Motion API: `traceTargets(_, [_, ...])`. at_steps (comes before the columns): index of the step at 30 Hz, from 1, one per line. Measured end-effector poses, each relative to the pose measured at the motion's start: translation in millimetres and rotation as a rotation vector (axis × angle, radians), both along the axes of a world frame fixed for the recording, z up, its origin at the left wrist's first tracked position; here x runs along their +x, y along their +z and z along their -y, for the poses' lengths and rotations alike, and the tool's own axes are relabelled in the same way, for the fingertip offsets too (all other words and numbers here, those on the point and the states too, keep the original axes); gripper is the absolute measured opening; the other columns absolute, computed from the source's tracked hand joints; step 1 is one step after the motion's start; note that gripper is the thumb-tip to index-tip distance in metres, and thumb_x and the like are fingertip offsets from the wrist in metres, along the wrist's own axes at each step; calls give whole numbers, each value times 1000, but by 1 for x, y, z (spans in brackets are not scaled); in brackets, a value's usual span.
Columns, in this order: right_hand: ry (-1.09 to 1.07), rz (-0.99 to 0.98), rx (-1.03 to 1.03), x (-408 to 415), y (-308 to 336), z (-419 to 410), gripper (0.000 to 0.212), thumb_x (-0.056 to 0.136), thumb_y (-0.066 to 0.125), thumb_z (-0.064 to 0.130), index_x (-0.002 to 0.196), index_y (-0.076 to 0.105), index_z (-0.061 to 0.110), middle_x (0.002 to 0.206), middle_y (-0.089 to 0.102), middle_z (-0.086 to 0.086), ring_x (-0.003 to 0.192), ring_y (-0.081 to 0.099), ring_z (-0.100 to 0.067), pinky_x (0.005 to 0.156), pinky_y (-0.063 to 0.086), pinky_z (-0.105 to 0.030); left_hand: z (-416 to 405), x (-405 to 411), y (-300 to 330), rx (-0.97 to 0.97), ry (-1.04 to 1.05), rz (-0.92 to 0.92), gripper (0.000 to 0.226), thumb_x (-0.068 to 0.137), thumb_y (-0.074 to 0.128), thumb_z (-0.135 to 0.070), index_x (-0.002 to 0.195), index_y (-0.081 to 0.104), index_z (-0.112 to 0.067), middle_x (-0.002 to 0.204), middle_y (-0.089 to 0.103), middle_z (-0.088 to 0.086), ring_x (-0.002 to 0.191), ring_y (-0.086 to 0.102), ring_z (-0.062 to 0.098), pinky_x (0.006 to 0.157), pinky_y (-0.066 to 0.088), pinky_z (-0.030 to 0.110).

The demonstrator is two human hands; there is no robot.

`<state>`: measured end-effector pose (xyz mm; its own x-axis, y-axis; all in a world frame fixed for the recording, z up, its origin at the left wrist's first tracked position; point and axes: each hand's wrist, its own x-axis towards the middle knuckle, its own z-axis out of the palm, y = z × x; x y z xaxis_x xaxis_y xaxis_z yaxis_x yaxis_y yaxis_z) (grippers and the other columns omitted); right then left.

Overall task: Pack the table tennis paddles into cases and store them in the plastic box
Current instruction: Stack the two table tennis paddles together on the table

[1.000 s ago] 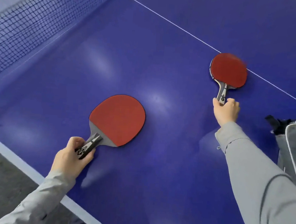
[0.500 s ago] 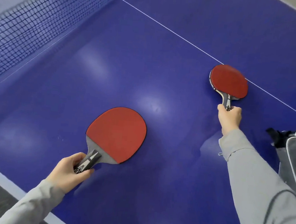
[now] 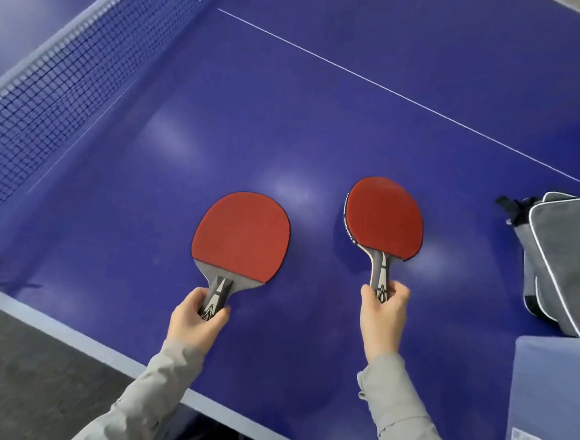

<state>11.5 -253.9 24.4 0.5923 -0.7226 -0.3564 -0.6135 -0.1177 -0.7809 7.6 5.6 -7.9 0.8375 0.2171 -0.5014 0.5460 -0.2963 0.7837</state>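
Left hand (image 3: 196, 319) grips the grey-black handle of a red-rubber table tennis paddle with a short handle (image 3: 241, 237); fingers and thumb curl round the handle end. Its red face points up and it sits low over the blue counter (image 3: 290, 99), whether touching or just above I can't tell.

Right hand (image 3: 383, 312) pinches the end of the handle of a second red-rubber paddle with a longer striped handle (image 3: 384, 217). This one is tilted, left edge and its side tape showing, blade raised off the counter.

The two paddles are side by side, apart, blades pointing away from the person.

Grey zip paddle case with white piping (image 3: 567, 263) lies on the counter at the right edge, well apart from both paddles. Just in front of it, a translucent plastic box (image 3: 551, 392) with a label on its near side, partly cut off by the frame.

Dark mesh net (image 3: 51, 76) runs across the upper left. Both sleeves are light grey.
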Motion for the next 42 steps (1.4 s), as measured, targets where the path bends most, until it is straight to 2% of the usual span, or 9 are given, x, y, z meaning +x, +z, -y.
traceTargets(4, [-35, -7, 40, -44, 8, -43, 23, 85, 59, 12, 103, 43, 11, 82, 57, 6, 70, 55, -13, 56, 39, -25, 4, -5, -4, -32, -35, -36, 16, 71, 68, -21, 73, 53, -18, 56, 43, -10, 51, 35, 9, 49, 32, 21])
traceTargets(7, [-57, 8, 58, -65, 12, -74, 23, 85, 60, 11, 102, 44, 13, 81, 58, 5, 68, 56, -15, 56, 41, -27, 2, -6, -5, -55, -129, -77, 18, 76, 69, -15, 77, 51, -17, 63, 48, -5, 57, 41, 13, 54, 37, 24])
traceTargets(12, [-61, 51, 92, -70, 14, -116, 22, 85, 61, 10, 98, 44, 15, 79, 58, 5, 65, 54, -11, 50, 41, -10, -12, -4, 0, -367, -283, -163, 14, 86, 61, -1, 94, 57, -13, 78, 63, 8, 65, 59, 19, 52, 49, 22])
traceTargets(21, [-2, 76, 102, -49, 6, -195, 27, 84, 61, 9, 99, 41, 20, 86, 58, 9, 73, 56, 1, 59, 40, -4, -35, 7, -1, -599, -426, -235, 23, 91, 52, 4, 109, 60, -9, 92, 60, 14, 82, 60, 25, 79, 57, 33])
traceTargets(24, [-15, 66, 94, -42, 0, -212, 27, 82, 61, 9, 99, 42, 18, 90, 61, 1, 74, 58, -5, 58, 41, -11, -34, 13, -2, -712, -302, -363, 26, 96, 41, 0, 105, 63, -11, 83, 67, 8, 74, 64, 18, 66, 57, 28])
traceTargets(29, [-10, 44, -12, -32, -8, -227, 27, 78, 65, 11, 96, 46, 13, 97, 54, -4, 93, 53, -25, 80, 47, -39, -35, 17, -1, -764, -232, -448, 32, 98, 37, -16, 91, 68, -14, 73, 73, 1, 67, 68, 11, 56, 54, 21])
traceTargets(32, [21, 24, -130, -31, -13, -230, 28, 76, 69, 15, 96, 50, 9, 97, 50, -3, 96, 50, -25, 84, 44, -41, -35, 16, -3, -773, -144, -494, 31, 99, 40, -22, 84, 65, -13, 65, 72, 1, 58, 68, 10, 51, 53, 19])
traceTargets(37, [97, -42, -155, -34, -20, -230, 36, 77, 72, 24, 102, 52, 8, 102, 52, -4, 102, 49, -24, 84, 39, -36, -34, 19, -6, -751, -185, -516, 29, 99, 39, -26, 102, 62, -8, 84, 63, 9, 72, 61, 17, 65, 52, 24])
traceTargets(42, [175, -6, -70, -47, -18, -217, 35, 84, 67, 30, 111, 52, 15, 105, 48, 7, 106, 52, -19, 93, 44, -43, -28, 17, 1, -637, -245, -401, 21, 94, 53, -26, 97, 63, -7, 70, 63, 1, 61, 63, 11, 55, 52, 21])
